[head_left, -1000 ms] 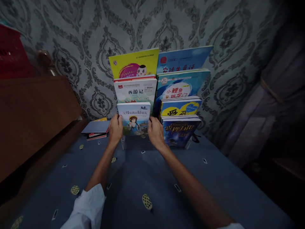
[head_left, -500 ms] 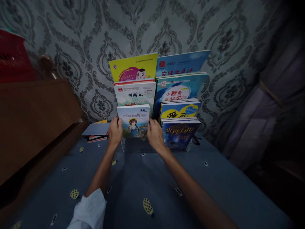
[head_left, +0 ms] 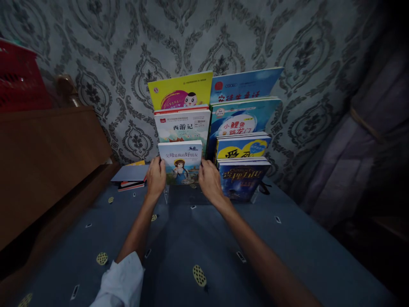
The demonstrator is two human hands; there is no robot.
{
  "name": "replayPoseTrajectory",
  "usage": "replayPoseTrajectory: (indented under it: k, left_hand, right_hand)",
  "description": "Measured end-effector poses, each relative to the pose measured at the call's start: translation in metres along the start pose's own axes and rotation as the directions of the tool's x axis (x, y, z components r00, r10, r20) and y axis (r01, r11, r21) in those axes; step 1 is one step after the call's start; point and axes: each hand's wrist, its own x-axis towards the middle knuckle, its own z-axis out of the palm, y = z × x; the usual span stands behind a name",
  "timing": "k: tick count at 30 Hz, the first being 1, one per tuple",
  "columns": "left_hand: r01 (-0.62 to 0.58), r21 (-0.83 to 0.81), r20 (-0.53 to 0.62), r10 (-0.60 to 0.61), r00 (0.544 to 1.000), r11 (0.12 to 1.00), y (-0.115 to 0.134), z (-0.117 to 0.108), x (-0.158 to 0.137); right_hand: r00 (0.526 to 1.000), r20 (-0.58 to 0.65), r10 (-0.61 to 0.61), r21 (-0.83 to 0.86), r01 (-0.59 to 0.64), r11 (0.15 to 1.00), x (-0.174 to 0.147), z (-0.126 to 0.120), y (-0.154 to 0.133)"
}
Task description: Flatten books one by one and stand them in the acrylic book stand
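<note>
Between my two hands stands a small light-blue book (head_left: pixel 183 164) with a girl in a yellow hat on its cover. My left hand (head_left: pixel 156 177) grips its left edge and my right hand (head_left: pixel 209 178) its right edge, fingers closed and partly hidden behind it. Right behind it are a white book (head_left: pixel 183 123) and a taller yellow-green book (head_left: pixel 179 87). To the right, a dark blue book (head_left: pixel 241 181) stands in front of a yellow-and-blue book (head_left: pixel 241 147), a teal book (head_left: pixel 244 115) and a blue book (head_left: pixel 246 83). A clear stand (head_left: pixel 182 195) shows below the held book.
A small pile of books (head_left: pixel 131 174) lies left of my left hand. Beyond it rises a brown wooden cabinet (head_left: pixel 51 162) with a red basket (head_left: pixel 21 79) on top. Patterned wallpaper (head_left: pixel 147 55) closes off the back, and a tied curtain (head_left: pixel 354 149) hangs at the right. Blue patterned cloth (head_left: pixel 172 256) covers the surface.
Almost nothing differs. The whole view has shifted very slightly, and both hands keep their hold on the small light-blue book.
</note>
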Motion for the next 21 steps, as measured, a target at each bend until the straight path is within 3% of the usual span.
replayPoseTrajectory:
  k: [21]
  left_hand:
    - [-0.008, -0.064, -0.042, 0.006, 0.999, 0.998, 0.0, -0.012, 0.004]
  right_hand:
    - [0.997, 0.019, -0.074, 0.062, 0.072, 0.995, 0.003, -0.019, -0.005]
